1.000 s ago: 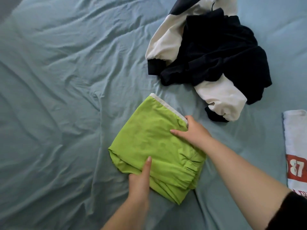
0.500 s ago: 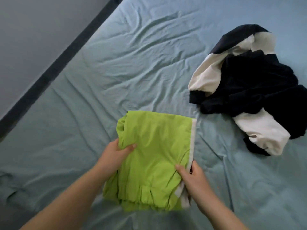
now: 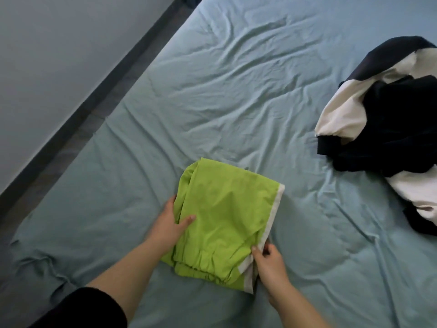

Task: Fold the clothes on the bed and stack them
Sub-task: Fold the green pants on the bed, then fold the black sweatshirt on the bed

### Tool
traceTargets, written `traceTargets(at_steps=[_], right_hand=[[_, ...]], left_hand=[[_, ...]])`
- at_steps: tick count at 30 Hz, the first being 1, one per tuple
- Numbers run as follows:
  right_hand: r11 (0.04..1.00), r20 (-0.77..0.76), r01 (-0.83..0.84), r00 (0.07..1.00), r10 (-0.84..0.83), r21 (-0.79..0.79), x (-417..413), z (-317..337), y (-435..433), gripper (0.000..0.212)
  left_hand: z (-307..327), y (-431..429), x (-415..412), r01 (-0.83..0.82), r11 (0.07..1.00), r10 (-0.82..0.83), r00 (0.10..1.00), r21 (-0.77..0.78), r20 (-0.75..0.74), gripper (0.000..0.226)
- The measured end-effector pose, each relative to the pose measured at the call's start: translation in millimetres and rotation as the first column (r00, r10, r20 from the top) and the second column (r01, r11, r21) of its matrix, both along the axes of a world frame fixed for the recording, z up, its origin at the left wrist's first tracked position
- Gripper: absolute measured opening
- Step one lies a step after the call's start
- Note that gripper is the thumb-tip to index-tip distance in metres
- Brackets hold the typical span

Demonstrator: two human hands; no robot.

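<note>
At the left edge of the lime-green folded fabric garment [image 3: 227, 216], I see the left hand [image 3: 169, 224] gripping the cloth. Its thumb lies flat across the top layer, and the fingers are tucked beneath the edge, out of my sight. At the garment's near right corner, the right hand [image 3: 269, 262] pinches the white trim band [image 3: 275, 209] between thumb and curled fingers.

The garment is folded into a rough rectangle several layers thick, with a gathered, puckered edge nearest me and the white band running down its right side. It lies between the two hands on the wrinkled blue-grey bed sheet [image 3: 236, 95], in the near middle of the bed. Whether the held corner is raised off the sheet I cannot tell.

Both bare forearms reach in from the bottom of my view, and a black sleeve [image 3: 82, 308] covers the left upper arm at the lower left corner.

Well apart from the green piece, toward the right edge, a crumpled black and white garment [image 3: 390, 129] sits in an unfolded heap on the same sheet, partly cut off by the frame. Along the bed's left side a dark strip [image 3: 94, 95] runs diagonally. Beyond it is a plain pale grey surface [image 3: 47, 48]; I cannot tell whether it is wall or floor.
</note>
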State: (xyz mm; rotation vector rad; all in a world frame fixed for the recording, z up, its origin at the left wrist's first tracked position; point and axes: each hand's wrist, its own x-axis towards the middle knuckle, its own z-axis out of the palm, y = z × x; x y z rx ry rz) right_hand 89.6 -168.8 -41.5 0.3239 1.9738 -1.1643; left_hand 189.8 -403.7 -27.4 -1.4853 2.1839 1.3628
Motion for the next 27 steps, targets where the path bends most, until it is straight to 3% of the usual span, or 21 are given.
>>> traceTargets(at_steps=[5,10,14,19,23,27], right_hand=[[0.998,0.021,-0.022,1.000,0.021,0.052,5,0,-4,0.016],[0.990,0.072,-0.139,0.988,0.138,0.009,-8,8,9,0.017],[0.998,-0.005,-0.025,1.000,0.025,0.054,-40,14,69,0.021],[0.984,-0.219,-0.055,0.971,0.091,0.168,-113,40,166,0.023],[0.900,-0.482,-0.175,0.794,0.369,0.400,-192,70,219,0.005],[0.782,-0.606,-0.235,0.519,0.603,0.577,-271,87,231,0.026]], left_hand=[[2,1,-1,0.104,0.991,-0.102,0.994,-0.088,0.031,0.077],[27,33,-27,0.255,0.905,-0.141,0.935,-0.341,0.327,0.092],[42,98,-60,0.368,0.867,-0.254,0.907,-0.337,0.336,0.093],[33,207,-125,0.586,0.764,-0.495,0.800,-0.269,0.338,0.093],[21,283,-194,0.525,0.850,-0.494,0.821,-0.039,0.287,0.105],[12,316,-263,0.269,0.951,-0.306,0.884,0.151,0.353,0.131]])
